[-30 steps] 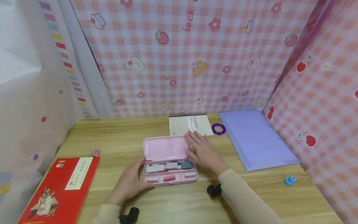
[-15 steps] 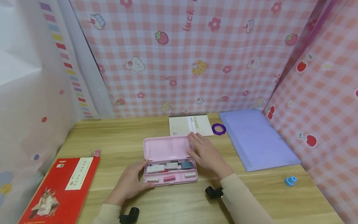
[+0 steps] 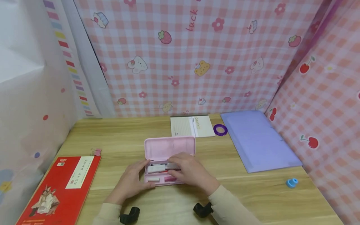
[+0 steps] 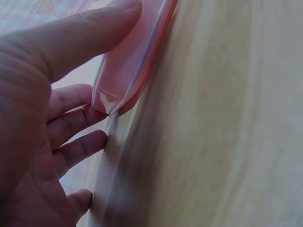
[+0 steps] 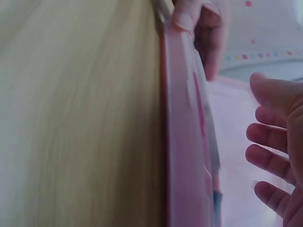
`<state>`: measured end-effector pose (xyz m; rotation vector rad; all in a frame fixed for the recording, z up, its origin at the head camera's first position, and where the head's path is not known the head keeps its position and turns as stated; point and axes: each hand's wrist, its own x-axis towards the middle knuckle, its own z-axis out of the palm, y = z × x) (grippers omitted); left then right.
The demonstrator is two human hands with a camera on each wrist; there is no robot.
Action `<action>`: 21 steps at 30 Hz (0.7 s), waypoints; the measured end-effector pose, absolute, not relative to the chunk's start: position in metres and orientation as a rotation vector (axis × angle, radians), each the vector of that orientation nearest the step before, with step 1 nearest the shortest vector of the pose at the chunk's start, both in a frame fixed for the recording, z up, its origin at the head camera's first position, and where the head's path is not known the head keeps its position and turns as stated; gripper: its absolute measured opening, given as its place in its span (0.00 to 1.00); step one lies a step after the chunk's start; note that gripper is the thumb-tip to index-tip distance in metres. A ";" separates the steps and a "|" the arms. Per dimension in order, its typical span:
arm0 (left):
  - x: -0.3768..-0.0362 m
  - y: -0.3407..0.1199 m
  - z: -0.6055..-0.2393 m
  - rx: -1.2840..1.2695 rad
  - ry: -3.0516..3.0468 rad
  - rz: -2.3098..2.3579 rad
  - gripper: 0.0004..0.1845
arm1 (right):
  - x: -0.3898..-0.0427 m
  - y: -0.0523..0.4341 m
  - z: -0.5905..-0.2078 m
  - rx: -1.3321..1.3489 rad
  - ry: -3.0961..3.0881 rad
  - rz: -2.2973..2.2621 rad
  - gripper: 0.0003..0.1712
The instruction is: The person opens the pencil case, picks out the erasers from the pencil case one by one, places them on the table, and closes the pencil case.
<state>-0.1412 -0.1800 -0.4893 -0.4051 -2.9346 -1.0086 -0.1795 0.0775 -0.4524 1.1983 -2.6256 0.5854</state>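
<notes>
An open pink pencil case [image 3: 169, 148] lies mid-table, its lid flat behind and its tray in front with white and pink items [image 3: 156, 169]. My left hand [image 3: 130, 182] holds the tray's front left corner, thumb along the front rim. In the left wrist view that thumb [image 4: 90, 35] lies on the pink case [image 4: 135, 61]. My right hand [image 3: 189, 171] hovers over the right part of the tray and covers it. In the right wrist view its fingers [image 5: 270, 137] are spread and relaxed beside the case [image 5: 182, 142], holding nothing.
A red book [image 3: 60, 190] lies front left with a pink clip [image 3: 96, 152] behind it. A white notebook [image 3: 192, 126], a purple ring [image 3: 220, 129] and a lilac folder [image 3: 258, 140] sit at the back right. A small blue object [image 3: 292, 182] lies front right. Checked cloth walls enclose the table.
My right hand has left the lid's right edge and moved back and left, over the tray. The left hand and the case have stayed put.
</notes>
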 end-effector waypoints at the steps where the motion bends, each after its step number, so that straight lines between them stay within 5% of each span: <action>1: -0.141 -0.180 -0.489 -0.404 -2.934 -1.015 0.52 | -0.180 0.073 -0.453 1.225 -2.619 0.584 0.21; 21: -0.142 -0.182 -0.491 -0.366 -2.957 -1.062 0.51 | -0.194 0.040 -0.469 1.297 -2.705 0.395 0.19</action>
